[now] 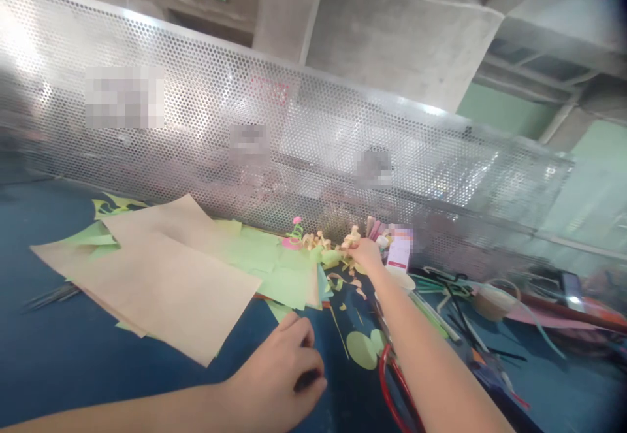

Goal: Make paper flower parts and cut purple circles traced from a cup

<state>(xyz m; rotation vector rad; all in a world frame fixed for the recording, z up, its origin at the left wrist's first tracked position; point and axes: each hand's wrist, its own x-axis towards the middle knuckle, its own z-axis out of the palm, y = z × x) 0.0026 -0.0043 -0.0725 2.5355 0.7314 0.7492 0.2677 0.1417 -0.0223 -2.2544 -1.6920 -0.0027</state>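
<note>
**A:** Where are the person's hands?

**B:** The right hand [366,255] is stretched far out to the paper curls [337,245]. These are a small heap of tan and pale-green curled strips on the blue table [73,354], right at the foot of the perforated metal screen [294,139]. The fingertips are on the heap, but the view is too small and blurred to tell whether they pinch a curl or only touch it.

**A:** And the other one?

**B:** The left hand [280,369] rests on the table close to the person, fingers curled in to a loose fist. It sits just beside the near corner of the tan paper sheets [166,276]. There is a dark patch under the fingers, which could be shadow or some small thing.

**A:** What looks risky from here?

**B:** The curls are light and crowded together. A broad grab would likely flatten some, scatter others, or knock the pink piece [294,238] beside them. The white cup [400,280] stands just beside the right wrist, so a sideways turn could tip it. The outstretched forearm also passes just beside the green paper discs [361,349] and over the red loop [390,381]. Drawn back low, it might sweep those discs off their spot or snag the loop.
</note>
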